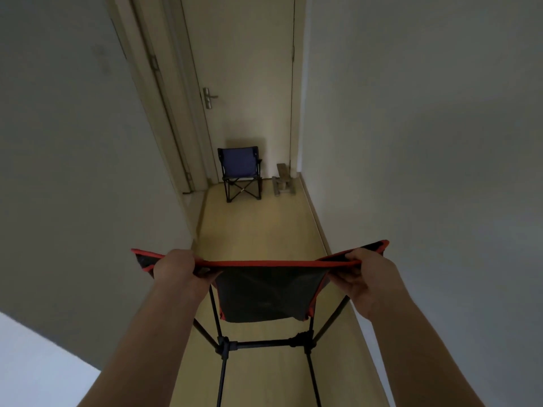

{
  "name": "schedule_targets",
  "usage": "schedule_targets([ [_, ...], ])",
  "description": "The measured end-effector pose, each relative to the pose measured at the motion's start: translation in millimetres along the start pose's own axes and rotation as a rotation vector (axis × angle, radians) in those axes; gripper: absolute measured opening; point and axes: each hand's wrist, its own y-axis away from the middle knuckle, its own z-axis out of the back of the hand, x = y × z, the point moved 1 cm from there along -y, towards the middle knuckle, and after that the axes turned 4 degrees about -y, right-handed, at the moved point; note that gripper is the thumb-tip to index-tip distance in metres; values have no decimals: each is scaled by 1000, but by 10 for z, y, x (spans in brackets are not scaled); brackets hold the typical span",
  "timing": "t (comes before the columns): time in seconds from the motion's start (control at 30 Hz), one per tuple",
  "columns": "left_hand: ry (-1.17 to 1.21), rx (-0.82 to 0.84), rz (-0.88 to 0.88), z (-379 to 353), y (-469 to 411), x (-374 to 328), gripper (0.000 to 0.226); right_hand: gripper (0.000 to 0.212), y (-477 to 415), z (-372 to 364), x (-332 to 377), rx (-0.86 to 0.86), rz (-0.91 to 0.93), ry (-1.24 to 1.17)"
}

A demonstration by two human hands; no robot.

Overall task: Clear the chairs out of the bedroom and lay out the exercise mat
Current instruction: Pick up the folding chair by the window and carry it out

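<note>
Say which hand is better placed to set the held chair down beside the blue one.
Probably the right hand. Both hands grip the black chair by its red top edge, left hand too, but the free floor lies right of the blue chair, before the stool.

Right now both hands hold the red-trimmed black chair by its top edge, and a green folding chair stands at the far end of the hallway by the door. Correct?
Not quite. The head view shows the far folding chair is blue, not green. The rest holds: the left hand and right hand hold the red-trimmed black chair by its top edge.
</note>
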Motion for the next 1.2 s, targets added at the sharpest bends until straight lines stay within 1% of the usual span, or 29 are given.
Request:
schedule_targets([
  [0.1,-10,-11,2,-343,-264,-137,34,12,-398,-189,187,-2,-25,13],
  [0.2,-7,-21,-35,-665,-561,-290,32,12,-794,-412,365,15,-33,32],
  [0.3,23,-45,-6,-970,-797,-448,20,11,-1150,-644,516,14,-37,36],
  [0.43,29,-21,3,-1321,-1108,-682,21,10,-1556,-942,680,33,-34,29],
  [0.53,72,-10,10,-1563,-1305,-845,21,14,-1829,-1155,782,20,-33,27],
  [0.63,57,7,43,-1880,-1541,-1056,20,10,-2160,-1429,874,-6,-26,44],
  [0.73,32,13,59,-2148,-1783,-1263,16,12,-2451,-1711,958,-27,-10,50],
  [0.8,56,35,58,-2296,-1878,-1422,17,12,-2582,-1882,998,-43,-5,42],
  [0.87,175,38,51,-2493,-2077,-1606,19,10,-2794,-2115,1046,-52,-1,44],
  [0.93,298,20,23,-2639,-2348,-1759,17,10,-2980,-2315,1114,-63,6,40],
  [0.97,295,69,30,-2752,-2400,-1860,12,10,-3065,-2395,1140,-67,15,36],
  [1.0,238,124,-22,-2851,-2515,-1940,12,10,-3163,-2480,1170,-69,21,28],
  [1.03,201,91,-91,-2889,-2609,-1961,14,10,-3243,-2546,1199,-74,31,24],
  [1.07,262,71,-42,-2989,-2622,-2007,16,10,-3327,-2609,1224,-72,29,18],
  [1.1,272,52,-10,-3058,-2630,-2075,21,10,-3407,-2663,1252,-74,31,17],
  [1.17,218,40,24,-3270,-2650,-2195,24,11,-3572,-2774,1297,-64,38,23],
  [1.2,211,25,6,-3390,-2777,-2254,23,12,-3745,-2862,1330,-59,35,27],
])
